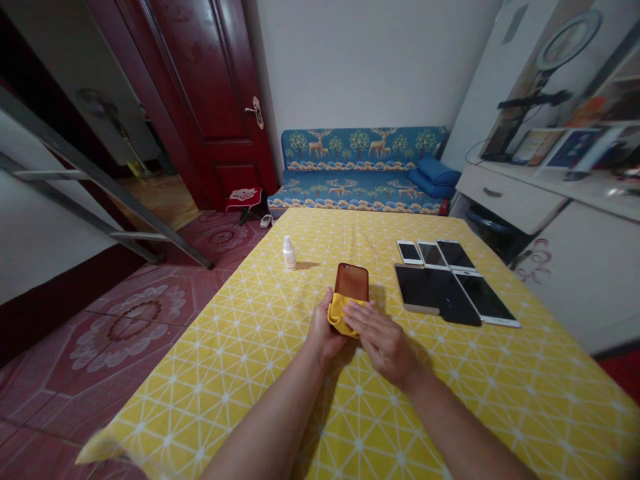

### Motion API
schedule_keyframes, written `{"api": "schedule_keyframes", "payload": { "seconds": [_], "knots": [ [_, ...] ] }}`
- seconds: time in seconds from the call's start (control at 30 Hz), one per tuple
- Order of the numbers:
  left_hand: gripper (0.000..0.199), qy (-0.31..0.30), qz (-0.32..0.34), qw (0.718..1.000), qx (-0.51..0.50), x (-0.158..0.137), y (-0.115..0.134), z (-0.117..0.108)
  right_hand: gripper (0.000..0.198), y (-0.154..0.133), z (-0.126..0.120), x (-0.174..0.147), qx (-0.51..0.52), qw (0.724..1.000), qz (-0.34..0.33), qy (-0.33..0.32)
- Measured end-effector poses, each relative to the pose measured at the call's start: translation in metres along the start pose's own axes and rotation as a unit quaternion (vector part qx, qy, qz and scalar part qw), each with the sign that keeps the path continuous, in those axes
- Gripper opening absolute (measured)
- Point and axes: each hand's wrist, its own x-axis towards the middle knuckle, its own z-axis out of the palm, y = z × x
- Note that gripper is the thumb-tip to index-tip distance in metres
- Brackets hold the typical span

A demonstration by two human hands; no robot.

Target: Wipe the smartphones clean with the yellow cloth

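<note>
A phone in a brown case [353,282] is held upright-tilted over the table, its back with the camera hole toward me. My left hand [325,329] grips it from the left and below. Across the lower part of the case lies a yellow cloth [341,317]. My right hand [381,337] presses that cloth against the case with its fingers laid together over it. The phone's lower end is hidden by cloth and fingers. To the left, a small white bottle [289,254] stands upright on the table.
Several phones lie in two rows at the right, among them a black phone [417,289] and a white-framed phone [487,299]. A yellow patterned tablecloth [240,400] covers the table. Beyond are a blue sofa [345,183], a white cabinet [515,193] and a metal ladder [100,180].
</note>
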Motion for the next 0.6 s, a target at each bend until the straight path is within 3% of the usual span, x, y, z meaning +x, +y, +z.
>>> {"api": "schedule_keyframes", "payload": {
  "seconds": [0.27, 0.47, 0.6],
  "knots": [
    [0.04, 0.026, 0.053, 0.996, 0.065, -0.001, -0.013, 0.008, 0.051, 0.015, 0.003, -0.003, -0.042, 0.994, 0.09, 0.051],
    [0.049, 0.003, -0.055, 0.992, 0.112, -0.004, -0.013, 0.003, 0.052, 0.03, 0.005, -0.012, -0.081, 0.975, 0.165, 0.124],
    [0.047, 0.006, -0.041, 0.994, 0.103, -0.002, -0.014, 0.003, 0.053, 0.024, 0.003, -0.011, -0.096, 0.977, 0.148, 0.12]
  ]
}}
